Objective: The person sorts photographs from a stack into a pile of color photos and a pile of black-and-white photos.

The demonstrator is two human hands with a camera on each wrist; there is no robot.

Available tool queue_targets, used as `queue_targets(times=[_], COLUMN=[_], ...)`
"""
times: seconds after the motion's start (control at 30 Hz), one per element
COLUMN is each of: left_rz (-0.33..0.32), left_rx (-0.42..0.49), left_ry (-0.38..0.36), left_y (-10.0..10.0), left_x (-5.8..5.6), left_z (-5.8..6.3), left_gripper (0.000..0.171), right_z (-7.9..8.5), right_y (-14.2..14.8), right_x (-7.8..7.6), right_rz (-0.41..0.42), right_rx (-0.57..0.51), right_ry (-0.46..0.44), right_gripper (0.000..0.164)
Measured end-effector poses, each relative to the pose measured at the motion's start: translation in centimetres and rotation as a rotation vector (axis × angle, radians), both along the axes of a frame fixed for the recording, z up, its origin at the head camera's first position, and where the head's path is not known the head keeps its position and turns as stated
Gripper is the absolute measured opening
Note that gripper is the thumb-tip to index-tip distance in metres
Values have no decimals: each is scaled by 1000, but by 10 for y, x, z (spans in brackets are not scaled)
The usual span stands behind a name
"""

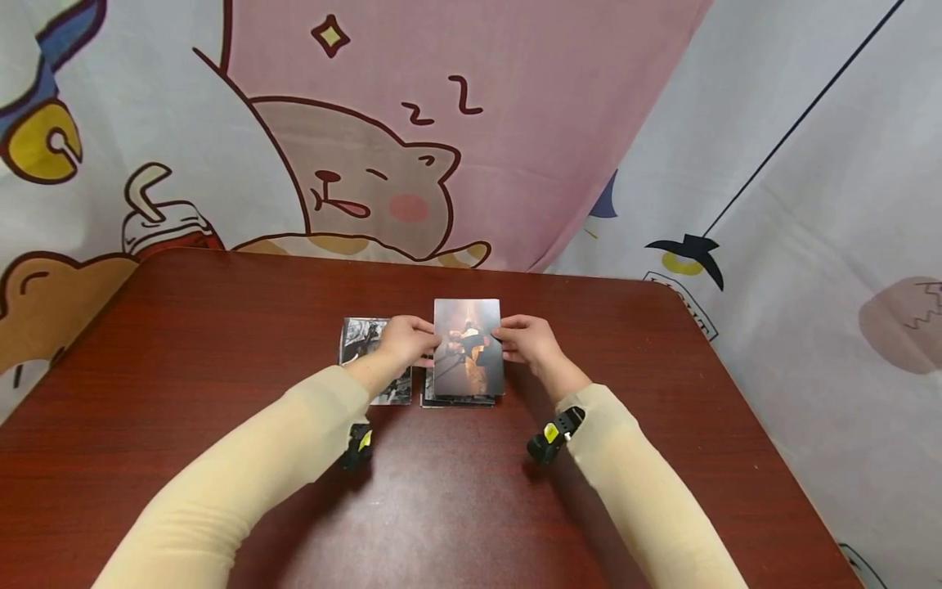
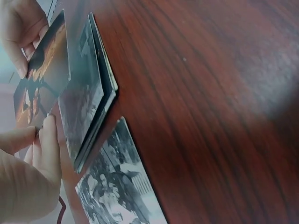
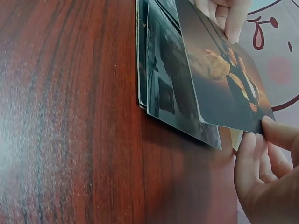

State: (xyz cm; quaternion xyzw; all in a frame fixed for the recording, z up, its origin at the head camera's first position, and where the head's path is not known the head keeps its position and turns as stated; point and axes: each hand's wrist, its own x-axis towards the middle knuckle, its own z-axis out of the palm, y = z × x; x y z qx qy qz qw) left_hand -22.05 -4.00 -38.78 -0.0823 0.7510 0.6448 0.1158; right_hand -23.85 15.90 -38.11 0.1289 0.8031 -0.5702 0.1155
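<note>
Both hands hold one colour photo card [image 1: 468, 348] with a dark, orange-lit picture. My left hand [image 1: 401, 342] pinches its left edge between thumb and fingers, and my right hand [image 1: 531, 342] pinches the right edge. In both wrist views the card is raised and tilted above a small stack of black-and-white photo cards [image 2: 84, 98], which lies on the table a little unevenly. To the left of that stack, more black-and-white photo cards [image 1: 361, 334] lie partly hidden under my left hand and wrist.
A dark red wooden table [image 1: 412, 499] carries the cards. Behind it hangs a curtain [image 1: 559, 98] with cartoon animals, reaching down to the table's back edge. Each wrist wears a black strap [image 1: 557, 435] with a yellow-green mark.
</note>
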Motion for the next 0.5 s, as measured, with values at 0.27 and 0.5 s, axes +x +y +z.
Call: queue_targets(times=[0.27,0.5], left_rz=[35,9], left_rx=[23,48], left_ry=[-18,-30], left_y=[11,21], left_x=[1,0], left_z=[7,7], left_gripper=[26,27], right_z=[1,2], right_y=[11,21], right_x=[-1,-1], right_rz=[-21,-28], right_rx=[5,22], right_ry=[-9,-18], right_gripper=[24,25])
